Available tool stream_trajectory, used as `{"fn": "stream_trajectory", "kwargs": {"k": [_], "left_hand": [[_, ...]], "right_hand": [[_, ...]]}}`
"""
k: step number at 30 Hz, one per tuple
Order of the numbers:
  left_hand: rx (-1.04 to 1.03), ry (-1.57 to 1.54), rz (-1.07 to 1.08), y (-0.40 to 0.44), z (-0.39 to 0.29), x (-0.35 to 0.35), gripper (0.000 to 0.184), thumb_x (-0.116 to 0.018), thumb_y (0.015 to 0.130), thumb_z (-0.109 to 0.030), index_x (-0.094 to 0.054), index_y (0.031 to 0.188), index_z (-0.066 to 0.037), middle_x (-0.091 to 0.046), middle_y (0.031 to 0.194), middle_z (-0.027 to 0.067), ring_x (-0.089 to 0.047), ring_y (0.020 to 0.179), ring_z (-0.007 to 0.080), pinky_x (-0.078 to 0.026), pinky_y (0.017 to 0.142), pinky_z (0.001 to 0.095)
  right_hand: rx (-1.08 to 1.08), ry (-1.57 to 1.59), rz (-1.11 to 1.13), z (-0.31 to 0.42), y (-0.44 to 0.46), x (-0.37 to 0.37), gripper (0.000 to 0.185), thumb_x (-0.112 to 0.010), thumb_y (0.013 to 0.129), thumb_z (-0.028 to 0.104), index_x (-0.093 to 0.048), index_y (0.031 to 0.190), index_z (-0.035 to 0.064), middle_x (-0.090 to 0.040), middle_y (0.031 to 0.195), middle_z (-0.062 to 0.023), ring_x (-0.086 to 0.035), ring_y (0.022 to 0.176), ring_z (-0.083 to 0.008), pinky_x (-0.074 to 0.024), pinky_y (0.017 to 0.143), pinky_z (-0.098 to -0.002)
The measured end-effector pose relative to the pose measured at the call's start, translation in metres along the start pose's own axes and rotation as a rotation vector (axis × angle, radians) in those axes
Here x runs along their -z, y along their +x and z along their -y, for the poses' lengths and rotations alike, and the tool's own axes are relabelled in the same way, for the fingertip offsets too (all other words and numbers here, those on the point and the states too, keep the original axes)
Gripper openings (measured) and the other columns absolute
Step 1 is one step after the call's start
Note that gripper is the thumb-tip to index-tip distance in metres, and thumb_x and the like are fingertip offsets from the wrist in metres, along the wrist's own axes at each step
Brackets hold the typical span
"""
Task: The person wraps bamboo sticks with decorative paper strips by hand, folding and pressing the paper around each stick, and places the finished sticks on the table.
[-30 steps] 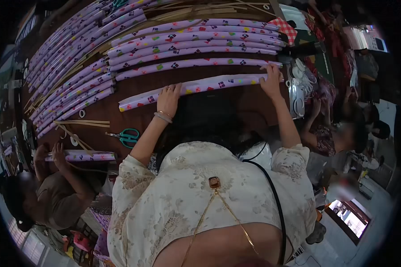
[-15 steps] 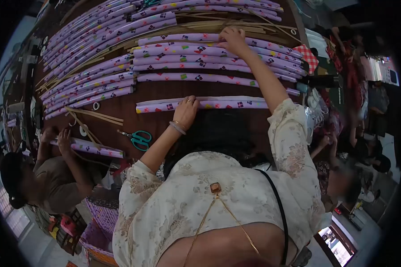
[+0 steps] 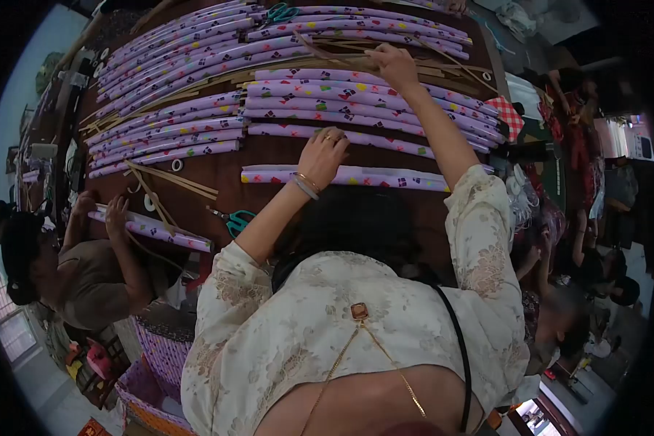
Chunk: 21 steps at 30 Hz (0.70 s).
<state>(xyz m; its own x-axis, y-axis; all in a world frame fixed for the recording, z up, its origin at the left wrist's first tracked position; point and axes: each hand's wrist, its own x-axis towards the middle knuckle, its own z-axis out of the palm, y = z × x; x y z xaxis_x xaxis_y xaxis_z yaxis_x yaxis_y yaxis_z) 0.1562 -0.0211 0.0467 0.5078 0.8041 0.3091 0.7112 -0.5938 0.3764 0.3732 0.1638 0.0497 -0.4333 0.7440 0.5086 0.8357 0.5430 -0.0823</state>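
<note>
Brown strip sits pinched in right hand — left hand loosely spread over patterned roll.

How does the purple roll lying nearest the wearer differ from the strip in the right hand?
Colour: the purple roll carries a multicoloured print, while the strip looks plain and brownish.
Shape: the purple roll is thick and rounded; the strip is much thinner.
Pose: the purple roll lies on the table; the strip is held in the right hand.
Shared: both are longer than wide.
</note>
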Motion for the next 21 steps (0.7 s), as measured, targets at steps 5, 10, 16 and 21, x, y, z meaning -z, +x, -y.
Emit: {"fn": "stream_trajectory", "kwargs": {"k": [5,10,16,21], "left_hand": [[-0.033,0.029,-0.154,0.027,0.000,0.034,0.020,-0.059,0.074,-0.013,-0.055,0.092,-0.006,-0.053,0.100,0.0099,-0.049,0.100,0.0270,-0.040,0.084,0.0378],[-0.055,0.037,-0.266,0.047,0.005,0.046,0.021,-0.060,0.073,-0.013,-0.057,0.093,-0.007,-0.056,0.096,0.0086,-0.053,0.091,0.0275,-0.041,0.080,0.0382],[0.040,-0.106,-0.407,0.050,0.005,0.062,0.017,-0.059,0.077,-0.014,-0.058,0.092,-0.006,-0.058,0.087,0.0119,-0.056,0.079,0.0303,-0.045,0.069,0.0385],[0.152,-0.142,-0.490,0.064,0.026,0.054,0.017,-0.062,0.074,-0.015,-0.060,0.089,-0.006,-0.060,0.088,0.0141,-0.057,0.081,0.0327,-0.047,0.070,0.0399]], "right_hand": [[-0.065,0.002,-0.260,0.010,0.047,0.058,0.014,-0.049,0.085,0.017,-0.062,0.092,0.0163,-0.055,0.083,-0.0034,-0.057,0.067,-0.0280,-0.0470,0.054,-0.0375],[0.038,-0.159,-0.335,-0.001,0.103,0.097,0.014,-0.049,0.084,0.013,-0.061,0.093,0.0122,-0.058,0.081,-0.0040,-0.059,0.061,-0.0254,-0.0484,0.052,-0.0338],[0.076,-0.141,-0.337,-0.023,0.124,0.115,0.014,-0.050,0.084,0.013,-0.061,0.092,0.0115,-0.058,0.080,-0.0042,-0.059,0.061,-0.0245,-0.0481,0.051,-0.0333],[0.111,-0.140,-0.357,0.034,0.126,0.151,0.013,-0.051,0.083,0.012,-0.061,0.092,0.0108,-0.058,0.079,-0.0043,-0.059,0.061,-0.0237,-0.0479,0.051,-0.0329]]}}
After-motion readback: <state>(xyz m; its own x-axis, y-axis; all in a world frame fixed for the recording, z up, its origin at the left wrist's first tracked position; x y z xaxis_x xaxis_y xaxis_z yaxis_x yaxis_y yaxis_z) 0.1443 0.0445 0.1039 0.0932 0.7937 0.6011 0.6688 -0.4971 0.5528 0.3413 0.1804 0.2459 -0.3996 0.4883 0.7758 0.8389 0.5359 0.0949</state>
